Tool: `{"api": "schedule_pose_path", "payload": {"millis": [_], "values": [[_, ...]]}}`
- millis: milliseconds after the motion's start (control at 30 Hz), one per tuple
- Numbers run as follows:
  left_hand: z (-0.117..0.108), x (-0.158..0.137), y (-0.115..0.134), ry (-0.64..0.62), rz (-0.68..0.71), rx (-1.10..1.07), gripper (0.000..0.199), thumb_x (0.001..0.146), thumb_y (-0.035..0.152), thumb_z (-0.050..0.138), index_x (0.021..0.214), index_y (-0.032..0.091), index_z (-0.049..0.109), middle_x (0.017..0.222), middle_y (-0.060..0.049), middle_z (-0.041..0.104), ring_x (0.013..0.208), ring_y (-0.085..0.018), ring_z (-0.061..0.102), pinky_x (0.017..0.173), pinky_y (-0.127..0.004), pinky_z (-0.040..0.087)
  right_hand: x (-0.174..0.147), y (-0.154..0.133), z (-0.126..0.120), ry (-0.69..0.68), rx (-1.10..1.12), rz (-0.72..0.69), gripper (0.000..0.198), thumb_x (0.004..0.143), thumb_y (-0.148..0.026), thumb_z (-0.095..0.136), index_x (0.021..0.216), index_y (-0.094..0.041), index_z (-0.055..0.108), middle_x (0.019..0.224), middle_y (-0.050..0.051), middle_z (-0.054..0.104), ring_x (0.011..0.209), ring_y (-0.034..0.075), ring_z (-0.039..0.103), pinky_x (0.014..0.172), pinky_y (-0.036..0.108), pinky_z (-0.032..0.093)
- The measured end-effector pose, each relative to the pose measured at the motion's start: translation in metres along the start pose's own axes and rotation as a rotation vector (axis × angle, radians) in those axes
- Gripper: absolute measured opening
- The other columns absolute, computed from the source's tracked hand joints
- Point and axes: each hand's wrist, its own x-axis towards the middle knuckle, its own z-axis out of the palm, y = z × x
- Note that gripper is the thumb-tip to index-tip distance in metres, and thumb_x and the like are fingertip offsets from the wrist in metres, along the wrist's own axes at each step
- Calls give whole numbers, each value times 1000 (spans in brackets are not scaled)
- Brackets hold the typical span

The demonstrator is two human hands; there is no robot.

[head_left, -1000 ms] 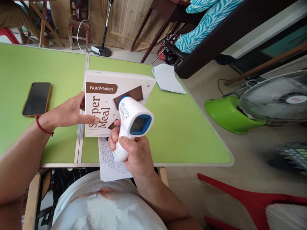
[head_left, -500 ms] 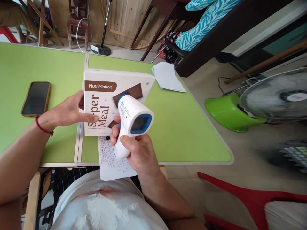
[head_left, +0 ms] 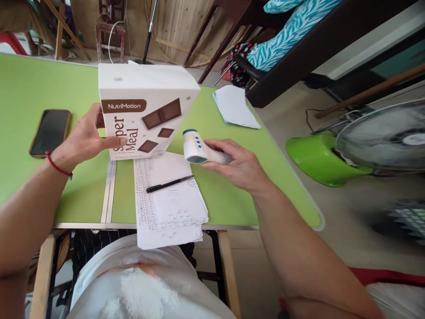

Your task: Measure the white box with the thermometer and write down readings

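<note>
A white box (head_left: 146, 124) printed "NutriMotion Super Meal" is tilted up over the green table (head_left: 262, 186). My left hand (head_left: 88, 141) grips its left side, thumb on the front and fingers hidden behind. In my right hand (head_left: 237, 164), the handle of a white and blue infrared thermometer (head_left: 195, 148) is held, its body lying sideways to the right of the box. Below both, handwritten papers (head_left: 175, 208) overhang the table's near edge, with a black pen (head_left: 169, 184) lying on them.
A smartphone (head_left: 50, 133) lies left of my left hand. Folded white sheets (head_left: 235, 106) rest near the table's far right corner. A fan (head_left: 392, 137) and a green plastic stool (head_left: 325, 159) stand on the floor at the right. Part of another person shows at the far left.
My right hand has drawn the thermometer rightward from the box's front and turned it on its side. The box has risen and moved left, tilting to show its top; papers and pen are uncovered.
</note>
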Motion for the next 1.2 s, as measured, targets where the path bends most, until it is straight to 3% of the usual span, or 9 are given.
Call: {"api": "schedule_pose_path", "payload": {"millis": [333, 533, 667, 800, 867, 967, 1067, 1200], "values": [[5, 4, -7, 3, 24, 99, 88, 69, 60, 79, 136, 12, 48, 127, -9, 65, 126, -32, 51, 98, -43, 44, 2, 22, 34, 13, -109, -95, 38, 77, -41, 72, 111, -22, 70, 105, 11, 71, 96, 29, 68, 89, 49, 54], [2, 5, -13, -56, 26, 66, 83, 73, 52, 79, 139, 13, 46, 133, -9, 61, 130, -32, 48, 104, -45, 42, -2, 23, 35, 50, -144, -116, 36, 76, -40, 73, 107, -22, 72, 105, 12, 71, 97, 30, 66, 89, 51, 53], [1, 6, -13, -70, 46, 88, 80, 73, 46, 81, 137, 13, 47, 136, -10, 58, 131, -33, 48, 109, -46, 39, -9, 10, 29, 141, -198, -262, 29, 81, -33, 68, 108, -22, 73, 101, 12, 68, 95, 28, 65, 84, 46, 53], [3, 9, -18, -101, 41, 147, 70, 68, 47, 84, 125, 18, 57, 127, -9, 64, 127, -35, 53, 106, -46, 43, -19, -11, 26, -18, -203, -480, 16, 88, -28, 65, 100, -22, 75, 79, 5, 68, 73, 20, 63, 69, 37, 49], [3, 10, -23, -121, 44, 207, 68, 66, 49, 83, 122, 21, 58, 123, -9, 66, 127, -37, 53, 106, -48, 43, -23, -19, 28, -127, -295, -532, 15, 91, -25, 62, 97, -20, 74, 78, 6, 70, 74, 20, 63, 67, 35, 47], [2, 12, -30, -162, 55, 272, 68, 66, 54, 80, 122, 23, 58, 123, -8, 66, 127, -39, 52, 106, -49, 43, -26, -26, 29, -136, -397, -573, 14, 93, -19, 59, 86, -19, 71, 77, 6, 71, 73, 19, 64, 63, 33, 45], [3, 12, -34, -192, 67, 322, 73, 66, 55, 78, 127, 21, 55, 125, -9, 65, 122, -39, 55, 102, -48, 46, -25, -32, 27, 0, -181, -495, 6, 90, -17, 61, 86, -20, 66, 75, 3, 70, 63, 15, 62, 56, 31, 46], [5, 12, -34, -213, 82, 378, 73, 70, 52, 73, 130, 17, 52, 126, -9, 63, 119, -36, 55, 102, -48, 46, -14, -49, 31, 172, 412, -214, 11, 81, -16, 66, 86, -23, 59, 73, -3, 68, 53, 12, 61, 51, 28, 50]]}}
